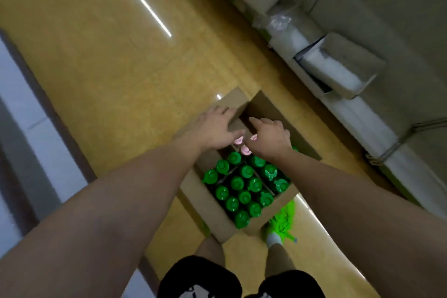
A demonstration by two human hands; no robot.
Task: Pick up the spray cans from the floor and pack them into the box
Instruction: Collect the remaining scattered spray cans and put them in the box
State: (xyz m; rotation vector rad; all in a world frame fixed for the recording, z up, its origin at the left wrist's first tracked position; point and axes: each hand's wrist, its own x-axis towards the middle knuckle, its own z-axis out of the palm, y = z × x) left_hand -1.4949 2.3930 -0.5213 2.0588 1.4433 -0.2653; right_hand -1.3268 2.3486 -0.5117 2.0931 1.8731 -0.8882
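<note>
Nearest the person's feet, an open cardboard box (205, 197) on the floor holds green-capped spray cans (244, 184) standing upright, long axes vertical, caps up, packed tight. Beyond, pink-capped cans (246, 150) sit under both hands. The left hand (215, 128) lies flat-fingered; the right hand (269, 136) points loosely, holding nothing visible.

Green-capped cans (244, 189) crowd the box's (208, 203) near part; its far end stays open; both hands (215, 128) hover there.

Spray cans (244, 189) upright in box (205, 201), both hands above far end.
</note>
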